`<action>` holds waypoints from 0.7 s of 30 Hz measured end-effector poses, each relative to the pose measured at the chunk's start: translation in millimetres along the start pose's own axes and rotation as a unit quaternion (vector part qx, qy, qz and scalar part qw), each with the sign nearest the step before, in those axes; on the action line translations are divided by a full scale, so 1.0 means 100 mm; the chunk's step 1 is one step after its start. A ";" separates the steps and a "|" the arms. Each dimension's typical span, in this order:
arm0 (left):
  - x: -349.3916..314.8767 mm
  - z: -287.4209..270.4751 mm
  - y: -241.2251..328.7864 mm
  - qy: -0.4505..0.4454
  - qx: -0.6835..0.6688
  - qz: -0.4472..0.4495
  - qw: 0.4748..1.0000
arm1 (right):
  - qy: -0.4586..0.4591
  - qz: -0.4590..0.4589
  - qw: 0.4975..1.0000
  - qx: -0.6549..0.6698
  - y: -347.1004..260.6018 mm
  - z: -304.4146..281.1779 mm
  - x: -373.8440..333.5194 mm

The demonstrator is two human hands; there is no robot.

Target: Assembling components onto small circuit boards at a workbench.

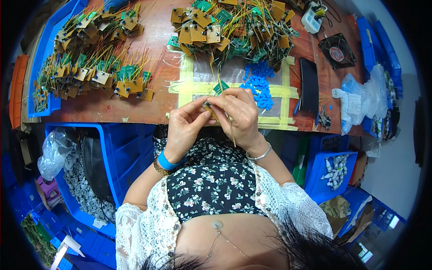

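Note:
Both of my hands meet over the front edge of the table, fingertips close together. My left hand pinches a small tan circuit board that has a dark round part on it. My right hand is closed at the same board, its fingers bent over it; a thin wire hangs below the palm. Just beyond the fingers is a green circuit board with wires running up from it. To the right of my right hand lies a spread of small blue plastic pieces. The fingers hide part of the held board.
A large heap of wired circuit boards covers the table's back middle; more wired boards fill the left, by a blue tray. At right are a black phone, a fan, a power strip and pliers.

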State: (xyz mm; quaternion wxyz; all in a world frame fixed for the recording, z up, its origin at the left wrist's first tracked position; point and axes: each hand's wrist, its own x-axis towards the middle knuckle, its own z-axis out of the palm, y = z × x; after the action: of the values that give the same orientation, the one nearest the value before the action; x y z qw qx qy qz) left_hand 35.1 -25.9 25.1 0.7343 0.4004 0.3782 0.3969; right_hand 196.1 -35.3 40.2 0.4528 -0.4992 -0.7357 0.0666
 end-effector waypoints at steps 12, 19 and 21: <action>-0.01 -0.35 0.28 0.158 0.109 0.149 0.970 | 0.030 -0.039 0.998 0.030 -0.09 0.01 0.05; 0.08 -1.43 0.62 0.317 0.440 0.214 0.812 | 0.042 -0.014 0.999 0.019 -0.04 0.01 -0.03; 0.12 -1.42 0.63 0.310 0.458 0.230 0.801 | 0.046 -0.010 0.999 0.016 -0.01 0.02 -0.05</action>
State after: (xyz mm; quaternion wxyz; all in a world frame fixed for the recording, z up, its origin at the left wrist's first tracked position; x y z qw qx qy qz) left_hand -102.0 48.7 22.5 0.1962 0.6209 0.6198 0.4379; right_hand 194.7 -39.3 37.0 0.4946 -0.4871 -0.7180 0.0514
